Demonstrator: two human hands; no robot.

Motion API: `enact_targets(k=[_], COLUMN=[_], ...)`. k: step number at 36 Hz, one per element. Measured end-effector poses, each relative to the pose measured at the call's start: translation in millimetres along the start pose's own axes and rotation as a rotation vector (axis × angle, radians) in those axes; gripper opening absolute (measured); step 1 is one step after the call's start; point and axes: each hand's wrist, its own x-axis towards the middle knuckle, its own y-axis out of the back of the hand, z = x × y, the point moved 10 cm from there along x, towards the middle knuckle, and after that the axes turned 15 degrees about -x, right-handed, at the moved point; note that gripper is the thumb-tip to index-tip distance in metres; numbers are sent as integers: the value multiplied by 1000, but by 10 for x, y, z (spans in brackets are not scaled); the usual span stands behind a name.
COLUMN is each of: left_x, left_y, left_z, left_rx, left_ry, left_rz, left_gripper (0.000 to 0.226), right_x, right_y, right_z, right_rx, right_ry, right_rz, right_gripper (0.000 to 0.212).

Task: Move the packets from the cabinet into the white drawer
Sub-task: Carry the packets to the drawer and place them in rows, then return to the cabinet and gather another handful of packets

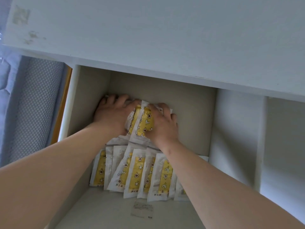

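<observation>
A grey quilted mattress side (33, 104) is running along the far left, and a thin wooden edge (63, 104) is standing between it and the white drawer (71, 96). The drawer is standing open under the front edge of the desk (148, 30), which is overhanging the drawer's back wall.

Both hands are reaching to the back of the drawer. The left hand (112, 116) is lying with its fingers curled over the far left side of a bundle of packets (143, 121), leaving only a narrow strip of bare floor up to the left wall. The right hand (160, 124) is gripping the bundle's right side, fingers curled over its top edge. The bundle is sitting on the drawer floor, near the back wall.

Just in front of it, a row of packets (137, 172) is lying overlapped across the middle of the floor, passing under both forearms. Each packet is white with a yellow strip printed with stars, moons and flowers; small dark characters below the strip are too small to read. A sticker (142, 209) is lying on the bare floor nearer the front, its print blurred.

Right of the right hand, a wide stretch of floor is lying open up to the right wall. Beyond that wall a white partition (262, 146) is standing.
</observation>
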Motion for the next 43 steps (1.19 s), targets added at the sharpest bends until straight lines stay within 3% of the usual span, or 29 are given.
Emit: enact_targets(k=[11, 25, 34, 43], left_x=[-246, -1344, -2210, -3277], left_y=[48, 886, 1315, 1397], left_z=[45, 797, 1285, 2048], left_rx=[-174, -633, -731, -592], left_ry=[54, 82, -107, -438], left_rz=[-11, 132, 131, -10], left_gripper=[102, 69, 54, 44], right_x=[-161, -1311, -2606, -4079], right_y=[47, 1005, 1426, 1293], right_z=[62, 206, 194, 198], right_rx=[103, 435, 807, 1314], right_ry=[-38, -282, -506, -813], right_rz=[-59, 64, 232, 567], right_gripper=[88, 68, 58, 33])
